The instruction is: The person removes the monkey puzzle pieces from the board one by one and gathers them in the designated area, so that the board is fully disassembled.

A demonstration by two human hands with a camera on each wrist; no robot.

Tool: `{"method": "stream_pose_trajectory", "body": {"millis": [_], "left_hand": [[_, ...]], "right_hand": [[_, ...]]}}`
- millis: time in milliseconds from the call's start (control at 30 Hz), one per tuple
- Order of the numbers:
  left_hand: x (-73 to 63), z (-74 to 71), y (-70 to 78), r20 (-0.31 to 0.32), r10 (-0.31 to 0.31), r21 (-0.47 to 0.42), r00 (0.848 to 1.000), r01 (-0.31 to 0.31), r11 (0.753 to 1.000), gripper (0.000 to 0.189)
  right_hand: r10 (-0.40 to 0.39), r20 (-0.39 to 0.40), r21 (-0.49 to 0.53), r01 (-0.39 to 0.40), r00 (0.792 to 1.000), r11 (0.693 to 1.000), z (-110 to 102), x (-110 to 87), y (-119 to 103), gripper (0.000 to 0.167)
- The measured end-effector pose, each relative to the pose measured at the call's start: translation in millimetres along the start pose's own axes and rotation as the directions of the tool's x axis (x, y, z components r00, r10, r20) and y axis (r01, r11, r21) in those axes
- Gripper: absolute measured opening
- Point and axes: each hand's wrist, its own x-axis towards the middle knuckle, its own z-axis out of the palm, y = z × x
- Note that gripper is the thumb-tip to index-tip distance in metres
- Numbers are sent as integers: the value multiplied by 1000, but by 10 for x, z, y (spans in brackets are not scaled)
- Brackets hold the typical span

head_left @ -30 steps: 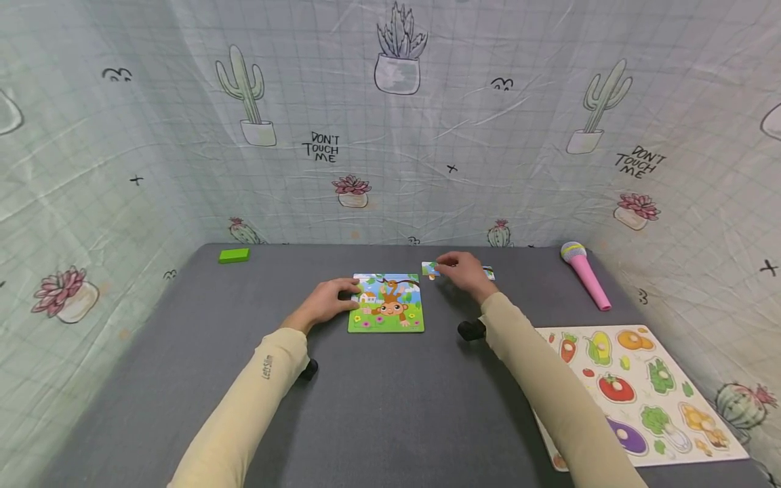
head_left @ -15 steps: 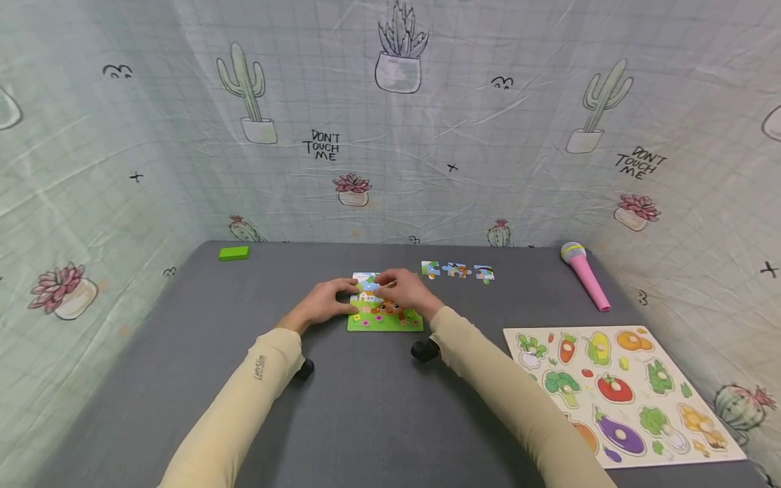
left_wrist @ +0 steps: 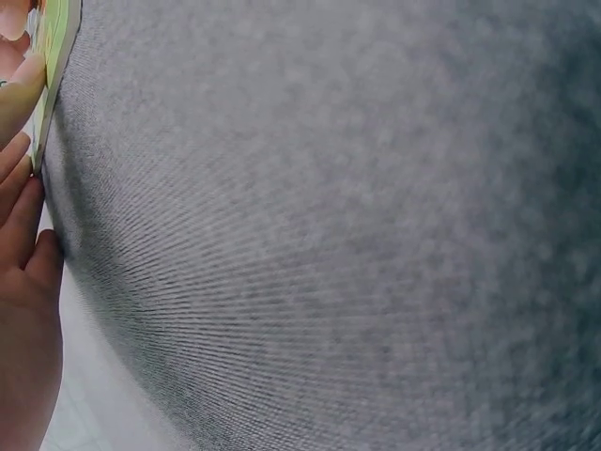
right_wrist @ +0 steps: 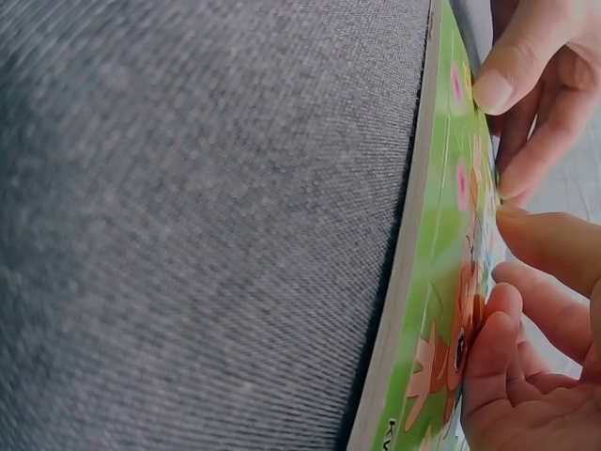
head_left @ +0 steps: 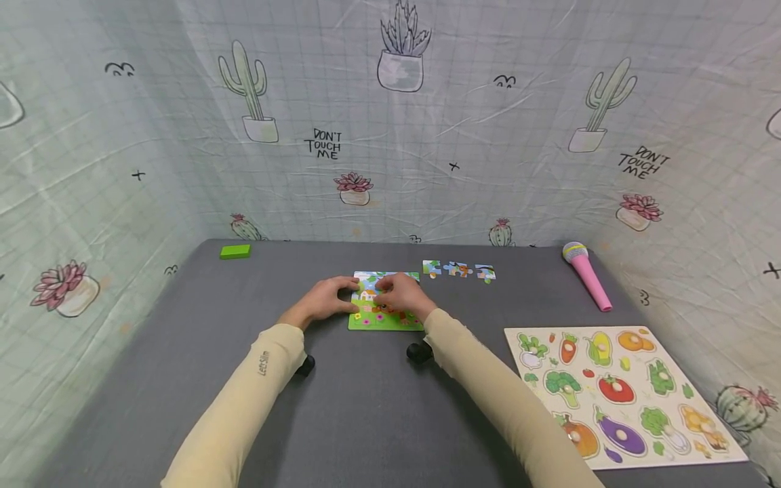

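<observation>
Head view: a puzzle board [head_left: 381,324], printed with a green meadow and an orange-brown animal, is lying flat on the grey table [head_left: 366,407], almost at the centre and slightly toward six o'clock. At nine o'clock of this board, its edge is being touched by the left hand [head_left: 320,300]; its thumb and fingers are being held apart, and the printed face is being touched by the thumb tip. Over the middle of the board, the surface is being covered by the bent fingers of the right hand [head_left: 404,293]. Whether a piece is being pinched there cannot be told, because the place under the fingertips is being hidden, also in the right wrist view.

At two o'clock of the board, three loose puzzle pieces [head_left: 457,270] are lying in a row, apart from each other. Farther away, near three o'clock, a pink microphone [head_left: 590,279] is lying with its head toward eleven o'clock. At four o'clock, a pale board with vegetables [head_left: 641,369] is being partly overlapped by the right sleeve [head_left: 506,407]. Between nine and ten o'clock, a green block [head_left: 235,252] is resting near the far table edge.
</observation>
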Motion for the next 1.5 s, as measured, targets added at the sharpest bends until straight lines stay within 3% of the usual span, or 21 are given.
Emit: {"method": "stream_pose_trajectory", "body": {"millis": [533,800,1233,1500], "left_hand": [[3,-9,-7,7,14,17,1000,-14,1000,52],[26,-22,-8,25,-4,19,1000,4,1000,51],[-10,-61,-16,12,66,24,998,-67,997,54],[29,-39,-21,27,13,34,1000,-14,999,51]], "right_hand": [[-40,-10,-21,40,999,999,19,4,-10,29],[8,1,27,-8,1000,1000,32,21,-25,29],[2,-8,26,-2,1000,1000,37,10,-69,33],[-57,-4,32,57,998,998,40,-22,-131,26]]}}
